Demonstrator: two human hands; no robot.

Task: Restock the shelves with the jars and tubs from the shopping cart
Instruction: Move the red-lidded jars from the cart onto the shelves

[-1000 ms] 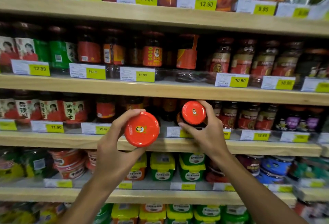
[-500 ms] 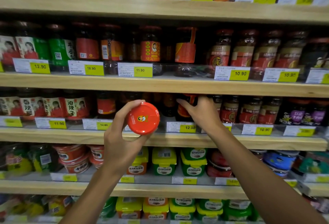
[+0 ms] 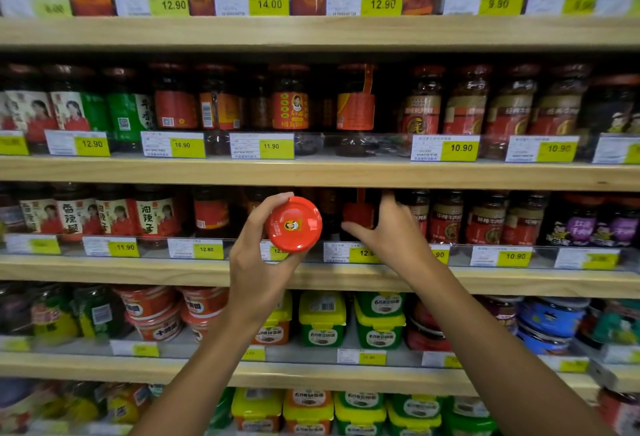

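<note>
At the centre of the frame a red-lidded jar [image 3: 293, 224] is gripped by the left hand [image 3: 258, 262], fingers and thumb curled round it, its lid turned toward the camera, in front of the third shelf [image 3: 138, 271] from the top. Just to the right, a dark jar with a red label [image 3: 358, 215] standing on that shelf is touched by the right hand [image 3: 391, 234], thumb and fingers spread round it; whether it is actually gripped cannot be told. Yellow-lidded green tubs [image 3: 379, 326] are seen on the shelf below.
</note>
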